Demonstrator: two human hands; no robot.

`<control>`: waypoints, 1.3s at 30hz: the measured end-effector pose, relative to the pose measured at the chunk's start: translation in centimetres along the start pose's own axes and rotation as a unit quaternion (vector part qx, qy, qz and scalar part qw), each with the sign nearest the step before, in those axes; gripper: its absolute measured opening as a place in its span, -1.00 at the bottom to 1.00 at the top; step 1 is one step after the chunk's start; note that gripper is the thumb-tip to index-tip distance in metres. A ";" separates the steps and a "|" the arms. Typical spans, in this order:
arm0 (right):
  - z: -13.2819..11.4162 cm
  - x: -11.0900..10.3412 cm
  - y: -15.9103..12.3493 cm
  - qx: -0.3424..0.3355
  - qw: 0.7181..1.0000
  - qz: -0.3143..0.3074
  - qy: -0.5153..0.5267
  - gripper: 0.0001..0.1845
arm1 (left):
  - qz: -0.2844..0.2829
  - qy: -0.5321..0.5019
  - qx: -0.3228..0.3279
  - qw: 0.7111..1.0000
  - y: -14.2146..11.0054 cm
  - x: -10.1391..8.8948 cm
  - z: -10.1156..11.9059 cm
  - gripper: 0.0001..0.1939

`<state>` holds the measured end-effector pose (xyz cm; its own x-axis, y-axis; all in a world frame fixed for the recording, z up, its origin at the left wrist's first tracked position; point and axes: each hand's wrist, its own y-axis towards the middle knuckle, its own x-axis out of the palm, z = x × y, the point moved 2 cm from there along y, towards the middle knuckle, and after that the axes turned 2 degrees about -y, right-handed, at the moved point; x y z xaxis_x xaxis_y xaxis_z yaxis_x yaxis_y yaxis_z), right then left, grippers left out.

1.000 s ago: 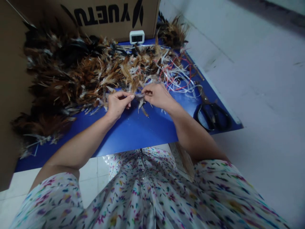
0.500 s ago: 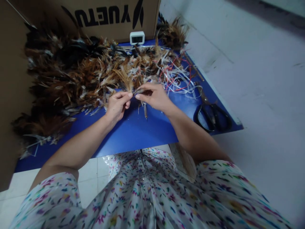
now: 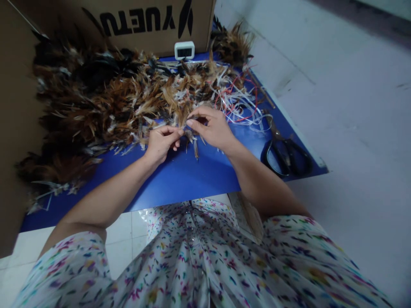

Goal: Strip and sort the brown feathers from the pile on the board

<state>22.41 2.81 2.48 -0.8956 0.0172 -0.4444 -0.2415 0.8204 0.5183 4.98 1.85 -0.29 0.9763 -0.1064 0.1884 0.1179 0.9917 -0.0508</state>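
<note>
My left hand (image 3: pixel 163 141) pinches the base of a small bunch of tan feathers (image 3: pixel 173 102) that points away from me. Close beside it, my right hand (image 3: pixel 212 126) is closed, thumb and forefinger together on a small dark feather (image 3: pixel 192 118). The fingertips of both hands almost meet above the near edge of a large heap of brown feathers (image 3: pixel 118 96). A few loose feathers (image 3: pixel 195 149) lie on the blue tabletop (image 3: pixel 192 179) just below my hands.
Black-handled scissors (image 3: pixel 285 156) lie at the right edge. Tangled white and red strings (image 3: pixel 239 105) sit beyond my right hand. A small white digital clock (image 3: pixel 184 51) stands before a cardboard box (image 3: pixel 138 21). Another feather bunch (image 3: pixel 234 45) rests at the back right.
Both hands have shifted slightly to the right. The tan feather bunch has moved along with my left hand, and my right hand has risen a little.
</note>
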 end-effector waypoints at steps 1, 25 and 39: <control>-0.1 0.1 -0.1 -0.008 1.000 -0.004 -0.008 -0.74 | -0.001 0.005 0.002 1.000 0.0 0.0 0.0 -0.71; -0.9 0.1 -0.3 -0.027 0.995 -0.058 -0.075 -0.92 | -0.001 0.047 0.041 0.998 -0.3 0.1 0.1 -0.66; -0.7 0.1 -0.3 -0.023 0.991 -0.071 -0.107 -0.92 | 0.010 0.052 0.057 0.997 -0.3 0.1 0.2 -0.73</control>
<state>22.10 2.21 2.81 -0.7530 0.0281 -0.6574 -0.3811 0.7959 0.4705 5.03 1.52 -0.09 0.9926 -0.0870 0.0851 0.0820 0.9948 0.0597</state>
